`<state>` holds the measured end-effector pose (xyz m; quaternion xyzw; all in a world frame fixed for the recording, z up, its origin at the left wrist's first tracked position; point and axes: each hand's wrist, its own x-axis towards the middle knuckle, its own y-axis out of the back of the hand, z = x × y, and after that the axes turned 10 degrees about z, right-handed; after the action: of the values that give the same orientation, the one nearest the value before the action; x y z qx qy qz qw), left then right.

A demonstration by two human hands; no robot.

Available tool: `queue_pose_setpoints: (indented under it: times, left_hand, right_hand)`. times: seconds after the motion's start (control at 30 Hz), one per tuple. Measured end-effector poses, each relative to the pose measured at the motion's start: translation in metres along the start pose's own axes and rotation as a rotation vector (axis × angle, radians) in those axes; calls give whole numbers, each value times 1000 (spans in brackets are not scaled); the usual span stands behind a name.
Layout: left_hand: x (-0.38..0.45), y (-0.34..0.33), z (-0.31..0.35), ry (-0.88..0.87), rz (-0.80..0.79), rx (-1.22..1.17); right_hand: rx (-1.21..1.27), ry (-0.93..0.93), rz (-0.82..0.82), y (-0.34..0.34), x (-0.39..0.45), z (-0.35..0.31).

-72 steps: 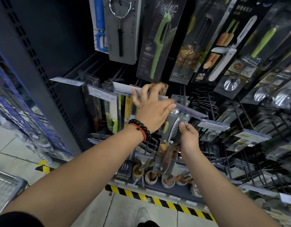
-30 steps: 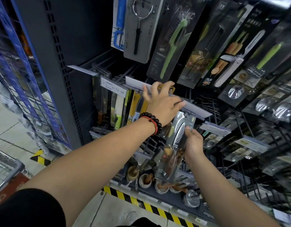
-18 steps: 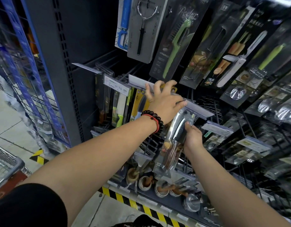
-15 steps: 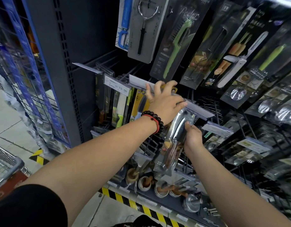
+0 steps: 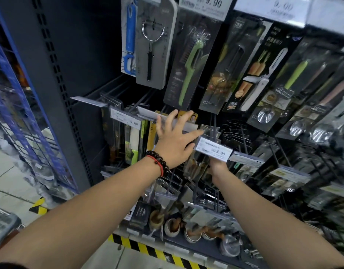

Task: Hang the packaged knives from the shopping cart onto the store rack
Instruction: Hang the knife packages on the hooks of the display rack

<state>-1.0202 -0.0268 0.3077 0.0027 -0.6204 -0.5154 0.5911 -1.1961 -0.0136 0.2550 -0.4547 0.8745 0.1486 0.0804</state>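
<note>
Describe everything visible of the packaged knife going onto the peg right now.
The packaged knife is mostly hidden behind the left hand and the 9.90 price tag. Only a glossy clear pack with brownish print shows, hanging roughly upright under the tag. The right hand is at its lower right edge; its grip is hidden.

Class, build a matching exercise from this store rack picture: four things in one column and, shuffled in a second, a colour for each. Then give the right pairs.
Things
1. bead bracelet
2. peeler on the "Peeler" card
3. peeler at the top left of the rack
4. floor-edge stripes

Colours
A. blue
B. yellow and black
C. green
D. black beads with a red band

Pairs: 1-D, 2-C, 3-A, 4-B
</note>
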Motion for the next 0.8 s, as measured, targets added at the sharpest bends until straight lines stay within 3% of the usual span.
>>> queue_pose_setpoints:
  times: [0.3, 0.47, 0.67, 0.8]
  left_hand:
    - [-17, 2, 2, -69, 68, 9]
    - [-45, 7, -8, 36, 78, -51]
    - [-71, 15, -17, 237, -137, -109]
    - [-90, 23, -14, 240, -306, -63]
  right_hand:
    - [32, -141, 51, 14, -11, 21]
    - [-32, -101, 52, 31, -24, 45]
    - [-102, 23, 81, 39, -71, 50]
    - [-203, 108, 70, 43, -104, 50]
